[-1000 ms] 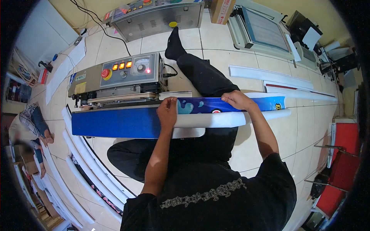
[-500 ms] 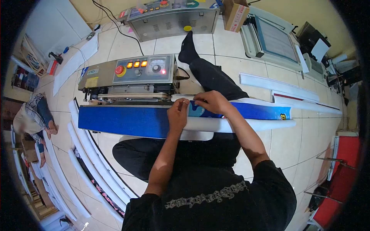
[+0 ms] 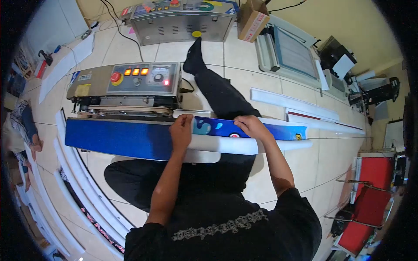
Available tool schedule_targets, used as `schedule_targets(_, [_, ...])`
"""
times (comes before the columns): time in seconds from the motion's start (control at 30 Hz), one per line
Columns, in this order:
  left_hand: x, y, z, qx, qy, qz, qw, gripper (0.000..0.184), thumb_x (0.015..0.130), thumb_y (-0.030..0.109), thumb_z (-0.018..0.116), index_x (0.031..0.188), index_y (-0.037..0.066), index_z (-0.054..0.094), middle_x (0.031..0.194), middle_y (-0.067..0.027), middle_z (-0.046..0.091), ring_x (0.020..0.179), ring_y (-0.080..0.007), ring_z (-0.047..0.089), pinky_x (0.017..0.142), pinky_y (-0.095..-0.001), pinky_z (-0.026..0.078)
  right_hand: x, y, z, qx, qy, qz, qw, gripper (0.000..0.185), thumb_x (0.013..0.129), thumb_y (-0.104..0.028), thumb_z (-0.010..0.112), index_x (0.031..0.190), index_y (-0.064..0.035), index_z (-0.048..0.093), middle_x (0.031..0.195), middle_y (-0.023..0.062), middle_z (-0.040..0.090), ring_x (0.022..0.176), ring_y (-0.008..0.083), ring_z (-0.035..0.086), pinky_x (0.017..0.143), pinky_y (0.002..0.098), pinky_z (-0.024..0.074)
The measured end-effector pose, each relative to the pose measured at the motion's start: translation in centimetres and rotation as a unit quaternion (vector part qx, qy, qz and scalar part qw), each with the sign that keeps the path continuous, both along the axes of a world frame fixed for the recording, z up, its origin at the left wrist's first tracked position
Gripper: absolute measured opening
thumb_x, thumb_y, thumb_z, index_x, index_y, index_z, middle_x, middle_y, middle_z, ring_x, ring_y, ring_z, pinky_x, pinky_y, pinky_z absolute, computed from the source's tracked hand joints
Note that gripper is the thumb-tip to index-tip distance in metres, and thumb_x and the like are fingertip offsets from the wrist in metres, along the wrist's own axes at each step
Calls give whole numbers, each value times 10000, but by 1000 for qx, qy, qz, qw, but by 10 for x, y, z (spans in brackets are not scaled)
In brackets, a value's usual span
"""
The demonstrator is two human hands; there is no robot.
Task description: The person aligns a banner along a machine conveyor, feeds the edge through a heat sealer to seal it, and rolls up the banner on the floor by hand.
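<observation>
A long printed blue sheet (image 3: 224,127), its lower part a white roll (image 3: 223,144), lies along the front of a sealing machine (image 3: 143,80) with lit orange switches. My left hand (image 3: 180,132) pinches the sheet's left end, beside the machine's belt (image 3: 130,108). Farther right, my right hand (image 3: 254,128) has its fingers closed on the sheet's upper edge. The machine's blue conveyor (image 3: 117,138) stretches left of my left hand.
A second machine (image 3: 183,26) and a cardboard box (image 3: 253,21) stand at the back. White rolls (image 3: 89,174) lie on the floor at left, white strips (image 3: 296,104) at right. Another person (image 3: 28,126) sits at the far left. A red case (image 3: 370,195) is at right.
My right hand came in close to my left hand half a second ago and is now farther right along the sheet. My left hand stays at the sheet's left end. The view has shifted.
</observation>
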State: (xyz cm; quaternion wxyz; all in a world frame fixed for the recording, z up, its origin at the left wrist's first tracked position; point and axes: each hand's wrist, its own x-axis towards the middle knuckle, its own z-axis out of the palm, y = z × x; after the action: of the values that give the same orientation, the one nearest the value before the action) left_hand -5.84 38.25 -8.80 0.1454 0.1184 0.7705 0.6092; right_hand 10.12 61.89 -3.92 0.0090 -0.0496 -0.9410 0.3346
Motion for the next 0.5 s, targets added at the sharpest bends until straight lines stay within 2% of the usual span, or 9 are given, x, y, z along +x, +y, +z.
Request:
schedule_targets(0.23, [0, 4, -7, 24, 16, 13, 999, 240, 907, 227, 689, 945, -10, 694, 729, -52, 666, 653, -90, 571, 610, -265, 468, 28, 23, 1, -13, -31, -29, 999, 180, 939, -156, 557, 1000, -13, 648, 875, 188, 671, 829, 362, 650, 736, 412, 511])
schedule_targets(0.3, [1, 0, -9, 39, 27, 16, 999, 237, 905, 228, 691, 941, -7, 694, 723, -53, 665, 647, -92, 572, 610, -264, 467, 30, 23, -4, -18, -8, -29, 999, 187, 939, -167, 570, 983, 0, 640, 841, 192, 661, 776, 344, 653, 708, 377, 510])
schedule_targets(0.4, [0, 3, -2, -14, 29, 12, 999, 219, 899, 228, 695, 933, 13, 676, 710, -71, 666, 637, -119, 597, 609, -280, 478, 28, 24, -3, -7, -34, -35, 999, 196, 948, -174, 548, 998, -9, 643, 866, 197, 666, 818, 369, 647, 728, 407, 507])
schedule_targets(0.47, [-1, 2, -1, -30, 47, 24, 998, 213, 885, 244, 706, 932, 43, 655, 701, -103, 670, 624, -195, 649, 591, -325, 496, 26, 25, -1, -16, -37, -35, 999, 195, 949, -177, 548, 988, -10, 642, 865, 201, 664, 816, 371, 645, 726, 410, 505])
schedule_targets(0.5, [-1, 1, -1, -34, 50, 29, 998, 213, 885, 244, 706, 932, 43, 655, 701, -103, 670, 624, -195, 649, 591, -325, 496, 26, 25, -1, -25, -43, -36, 998, 195, 949, -180, 547, 978, -12, 640, 863, 205, 662, 813, 372, 644, 723, 412, 504])
